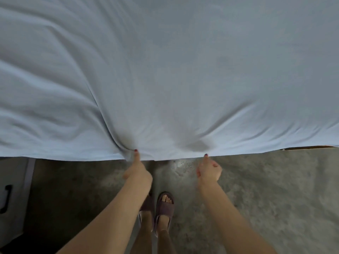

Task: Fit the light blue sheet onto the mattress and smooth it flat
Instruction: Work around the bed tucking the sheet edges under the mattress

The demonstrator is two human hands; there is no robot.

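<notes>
The light blue sheet (165,70) fills the upper two thirds of the view, spread over the bed, and its near edge runs across just above my hands. My left hand (136,170) pinches that edge, thumb on top, and deep folds fan out from the grip to the upper left. My right hand (209,168) holds the edge further right, fingers curled under it, with shallower creases spreading from there. The mattress itself is hidden under the sheet.
Grey concrete floor (266,189) lies below the sheet's edge. My feet in dark purple slippers (164,206) stand between my arms. A pale cabinet with a black handle (6,198) is at the lower left. A strip of brown bed frame (308,147) shows at right.
</notes>
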